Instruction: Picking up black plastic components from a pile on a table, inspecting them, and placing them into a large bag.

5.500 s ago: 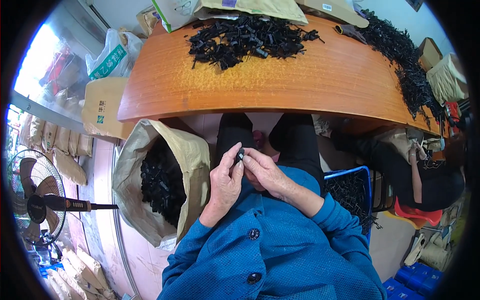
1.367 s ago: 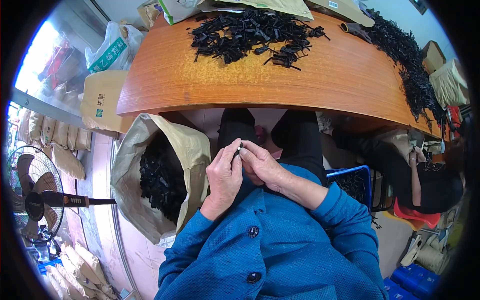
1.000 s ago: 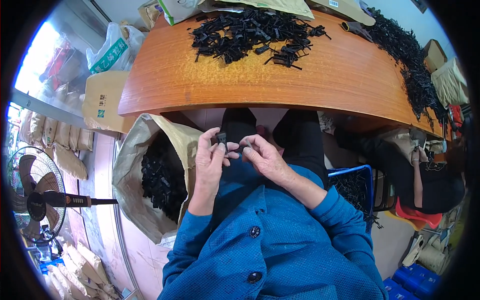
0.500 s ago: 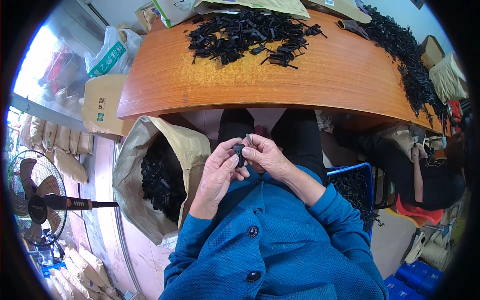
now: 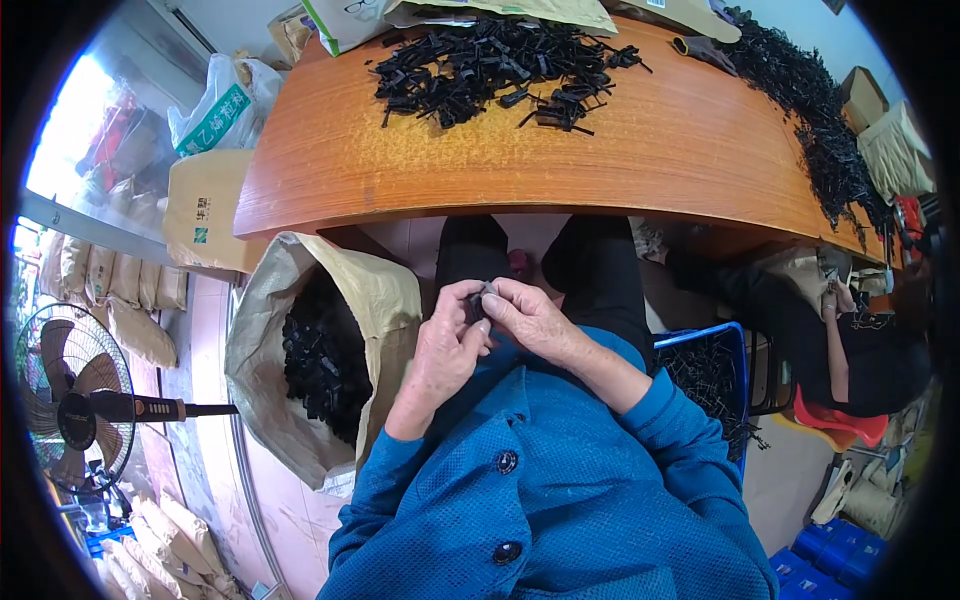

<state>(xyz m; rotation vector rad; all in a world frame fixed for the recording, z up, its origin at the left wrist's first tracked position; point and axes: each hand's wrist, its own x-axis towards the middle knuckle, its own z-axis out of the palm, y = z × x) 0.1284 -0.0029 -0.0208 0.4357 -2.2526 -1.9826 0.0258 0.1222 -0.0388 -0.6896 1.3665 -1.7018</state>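
Observation:
Above my lap, my left hand (image 5: pixel 447 345) pinches a small black plastic part (image 5: pixel 474 306), most of it covered by the fingers. My right hand (image 5: pixel 527 315) meets it there, thumb and forefinger closed on the same part from the other side. On the table in front lies a loose pile of black plastic parts (image 5: pixel 480 70), several with thin stems sticking out. To the left of my hands stands an open woven sack (image 5: pixel 385 290) with many black pieces (image 5: pixel 325 360) inside.
The wooden table (image 5: pixel 600 170) curves across the front. A larger heap of black pieces (image 5: pixel 830 150) covers its right end, with a dark glove (image 5: pixel 706 56) beside it. A blue crate (image 5: pixel 742 390) is at my right; beyond it sits another person (image 5: pixel 800 320). A fan (image 5: pixel 75 415) stands left.
Both hands have drawn closer together around the part, and the right thumb now presses on it. The grey strip that stuck up between the right fingers no longer shows.

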